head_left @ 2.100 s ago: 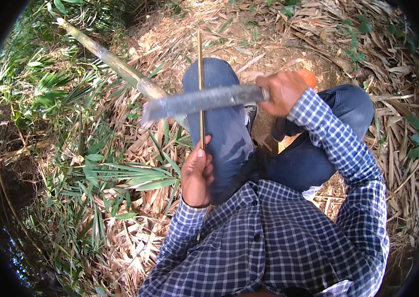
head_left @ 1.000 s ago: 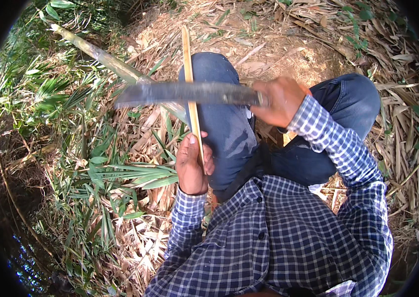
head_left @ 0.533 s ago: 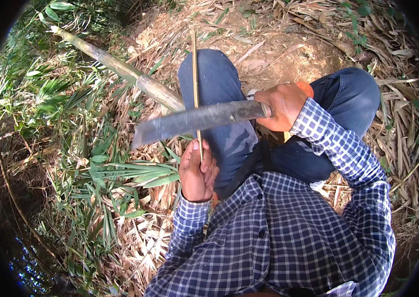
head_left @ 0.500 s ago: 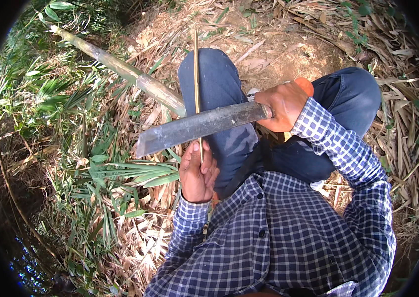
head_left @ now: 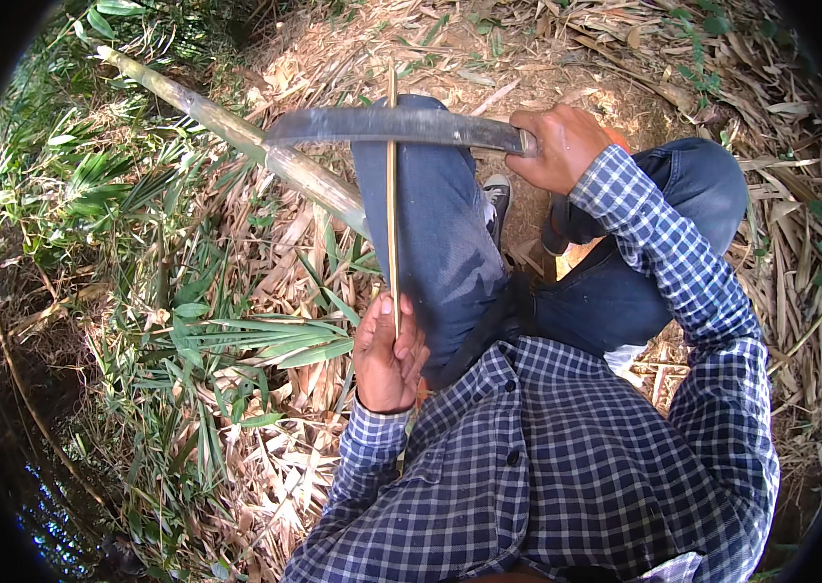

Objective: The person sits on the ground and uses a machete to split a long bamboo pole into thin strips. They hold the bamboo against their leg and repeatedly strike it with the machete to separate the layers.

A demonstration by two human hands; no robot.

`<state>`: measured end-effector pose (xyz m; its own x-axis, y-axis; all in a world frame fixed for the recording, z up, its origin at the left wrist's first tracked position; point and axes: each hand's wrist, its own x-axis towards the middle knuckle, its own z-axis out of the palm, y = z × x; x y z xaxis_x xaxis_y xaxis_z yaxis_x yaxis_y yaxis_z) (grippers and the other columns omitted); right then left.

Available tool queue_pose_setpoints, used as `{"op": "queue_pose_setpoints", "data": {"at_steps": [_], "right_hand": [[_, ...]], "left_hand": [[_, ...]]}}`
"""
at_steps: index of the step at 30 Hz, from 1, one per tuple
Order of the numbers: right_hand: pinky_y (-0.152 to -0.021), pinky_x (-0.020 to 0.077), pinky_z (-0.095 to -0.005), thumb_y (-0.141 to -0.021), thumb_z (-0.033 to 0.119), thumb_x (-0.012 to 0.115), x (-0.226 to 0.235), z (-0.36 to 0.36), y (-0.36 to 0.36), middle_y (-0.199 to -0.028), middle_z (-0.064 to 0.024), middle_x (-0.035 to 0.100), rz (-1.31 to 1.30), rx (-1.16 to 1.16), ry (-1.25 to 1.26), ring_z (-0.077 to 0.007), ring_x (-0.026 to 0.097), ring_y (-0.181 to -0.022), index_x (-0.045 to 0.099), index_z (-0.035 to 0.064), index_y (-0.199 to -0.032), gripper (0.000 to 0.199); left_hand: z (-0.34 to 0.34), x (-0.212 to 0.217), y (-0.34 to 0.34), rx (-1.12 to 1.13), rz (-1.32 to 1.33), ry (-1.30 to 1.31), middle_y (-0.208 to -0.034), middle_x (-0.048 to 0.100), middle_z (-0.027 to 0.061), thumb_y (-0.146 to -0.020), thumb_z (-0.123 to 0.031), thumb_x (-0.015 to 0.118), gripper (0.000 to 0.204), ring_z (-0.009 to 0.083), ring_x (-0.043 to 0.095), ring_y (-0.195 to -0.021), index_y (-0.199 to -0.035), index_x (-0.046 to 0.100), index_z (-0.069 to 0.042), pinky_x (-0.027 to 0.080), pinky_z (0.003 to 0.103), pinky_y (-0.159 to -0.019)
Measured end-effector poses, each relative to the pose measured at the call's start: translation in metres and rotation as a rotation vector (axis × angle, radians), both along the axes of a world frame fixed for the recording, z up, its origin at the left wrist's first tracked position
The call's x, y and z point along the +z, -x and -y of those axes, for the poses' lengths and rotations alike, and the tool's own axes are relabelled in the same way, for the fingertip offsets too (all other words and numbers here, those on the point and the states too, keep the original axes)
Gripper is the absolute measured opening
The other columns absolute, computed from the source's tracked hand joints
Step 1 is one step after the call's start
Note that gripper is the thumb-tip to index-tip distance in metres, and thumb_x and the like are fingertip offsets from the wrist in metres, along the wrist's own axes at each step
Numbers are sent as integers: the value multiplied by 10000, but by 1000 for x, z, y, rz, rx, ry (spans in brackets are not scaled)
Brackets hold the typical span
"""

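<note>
While the left hand (head_left: 388, 352) at lower centre is closed round the foot of a thin bamboo strip (head_left: 392, 204) standing along the left thigh, the right hand (head_left: 560, 146), upper right, is clenched on a long machete (head_left: 393, 125) crossing the strip's top. Risk: a slipping blade could run down into fingers or knee.

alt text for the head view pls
A seated person's right hand draws a long dark blade across a thin bamboo strip, which the left hand holds upright by the left knee. A bamboo pole lies on dry leaves.
</note>
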<state>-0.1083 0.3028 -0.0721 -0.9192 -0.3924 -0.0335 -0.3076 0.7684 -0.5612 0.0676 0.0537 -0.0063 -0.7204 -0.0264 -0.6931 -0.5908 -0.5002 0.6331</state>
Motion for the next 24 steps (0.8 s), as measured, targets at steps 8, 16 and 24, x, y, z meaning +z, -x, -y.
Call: {"op": "queue_pose_setpoints", "data": {"at_steps": [8, 16, 24], "right_hand": [[-559, 532, -415, -769, 228, 669, -5, -8, 18, -589, -163, 629, 67, 105, -37, -314, 636, -526, 702, 47, -881, 215], [-544, 534, -427, -748, 236, 682, 10, -1, -2, -602, -165, 638, 207, -13, 3, -285, 635, -509, 688, 5, -927, 293], [-563, 520, -449, -737, 264, 697, 1, 6, -46, -625, -122, 642, 77, 266, 47, -327, 665, -603, 686, 79, -878, 233]], "left_hand": [[3, -2, -3, -11, -15, 22, -524, 315, -52, -1065, -278, 368, 283, 38, 215, -372, -985, 530, -60, 201, 199, -334], [1, -9, -9, -39, -8, 269, -562, 362, -48, -1058, -269, 407, 260, 32, 244, -403, -1038, 538, -45, 216, 201, -376], [-2, -10, -4, -47, -15, 314, -567, 333, -55, -1054, -265, 418, 253, 34, 239, -427, -1015, 537, -46, 203, 214, -396]]}}
